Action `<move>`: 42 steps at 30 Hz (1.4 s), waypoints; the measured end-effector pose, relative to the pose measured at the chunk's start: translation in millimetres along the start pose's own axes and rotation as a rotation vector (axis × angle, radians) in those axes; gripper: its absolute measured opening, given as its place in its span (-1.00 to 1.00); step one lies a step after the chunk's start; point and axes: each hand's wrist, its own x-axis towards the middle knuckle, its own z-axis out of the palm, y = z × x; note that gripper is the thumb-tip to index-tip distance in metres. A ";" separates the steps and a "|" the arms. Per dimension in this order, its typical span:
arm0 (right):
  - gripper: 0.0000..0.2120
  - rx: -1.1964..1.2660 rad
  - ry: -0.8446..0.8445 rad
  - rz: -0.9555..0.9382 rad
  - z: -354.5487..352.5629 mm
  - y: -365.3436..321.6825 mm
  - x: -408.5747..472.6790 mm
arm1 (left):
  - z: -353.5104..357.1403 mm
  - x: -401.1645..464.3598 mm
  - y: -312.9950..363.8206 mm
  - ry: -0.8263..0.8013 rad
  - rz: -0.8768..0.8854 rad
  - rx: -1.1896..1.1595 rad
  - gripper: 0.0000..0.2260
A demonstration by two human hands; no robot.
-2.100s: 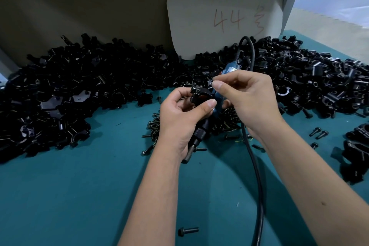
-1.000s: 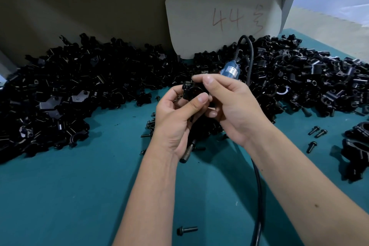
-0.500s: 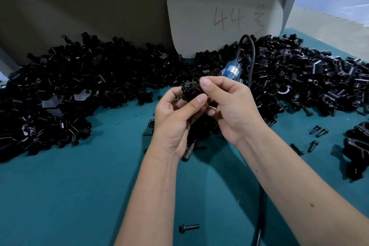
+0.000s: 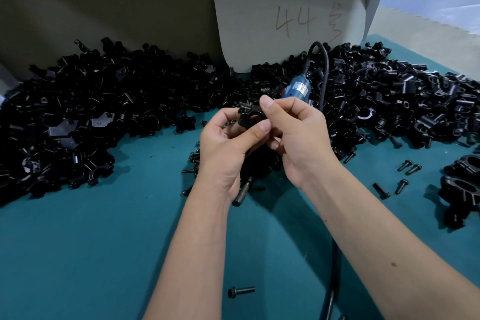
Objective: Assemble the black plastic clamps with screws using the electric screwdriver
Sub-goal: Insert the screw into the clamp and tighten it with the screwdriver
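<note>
Over the teal table my left hand (image 4: 223,148) pinches a black plastic clamp (image 4: 249,115) between thumb and fingers. The index fingertip and thumb of my right hand (image 4: 298,138) press on the same clamp from the right. An electric screwdriver (image 4: 297,88) slants between the two hands. Its blue body shows above my right hand, whose lower fingers curl round it, and its metal bit (image 4: 240,196) sticks out below my left palm. Its black cable (image 4: 331,280) runs under my right forearm.
A long heap of black clamp parts (image 4: 104,112) lies along the back, continuing to the right (image 4: 402,101). Loose screws (image 4: 406,169) lie at the right, more screws (image 4: 193,161) under my left hand, one screw (image 4: 240,291) near the front. Assembled clamps (image 4: 462,187) sit at the far right. A grey board (image 4: 288,13) stands behind.
Both hands have lifted the clamp slightly up and to the left, and the right fingertips have shifted onto its top. The screwdriver has stayed slanted between the hands.
</note>
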 end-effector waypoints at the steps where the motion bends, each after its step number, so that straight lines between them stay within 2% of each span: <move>1: -0.86 0.009 -0.047 -0.003 -0.6 -0.6 -0.8 | -0.4 0.6 0.2 -0.001 0.005 0.004 -0.63; 3: -0.83 -0.006 -0.089 -0.019 -1.0 -0.1 -1.4 | -3.4 2.7 -0.3 0.001 0.023 0.037 -0.68; 9: -0.82 -0.009 0.025 -0.030 1.1 1.4 -2.9 | -0.1 0.6 -4.3 -0.016 0.047 0.017 -0.66; 14: -0.82 0.039 -0.075 -0.039 1.7 2.2 -5.8 | -5.1 1.3 -3.0 0.013 0.053 -0.015 -0.62; 16: -0.86 0.006 -0.022 -0.035 3.1 2.2 -4.5 | -5.0 0.8 -2.6 0.015 0.062 -0.007 -0.58; 19: -0.80 -0.043 0.039 -0.032 1.0 1.5 -1.8 | -1.3 -0.5 -3.8 0.013 0.067 0.000 -0.60; 23: -0.86 -0.038 -0.066 -0.045 -2.2 0.1 -2.7 | -2.7 1.1 -5.0 0.009 0.056 0.019 -0.67; 29: -0.83 -0.053 0.016 -0.045 -1.9 1.2 -1.2 | -2.2 0.8 -5.9 0.019 0.045 0.047 -0.59; 34: -0.81 0.011 -0.123 -0.028 -6.1 -0.4 -1.0 | -5.0 2.5 -3.5 0.022 0.055 0.031 -0.64; 37: -0.88 -0.045 -0.049 -0.071 -4.4 1.6 -1.1 | -8.2 3.1 -4.0 0.012 0.076 0.064 -0.69; 40: -0.82 -0.088 0.034 -0.079 -4.3 2.8 -0.6 | -7.4 2.8 -6.2 0.008 0.089 0.109 -0.70; 42: -0.80 -0.070 0.015 -0.074 -5.7 2.5 -0.6 | -6.1 2.6 -6.7 -0.006 0.087 0.104 -0.71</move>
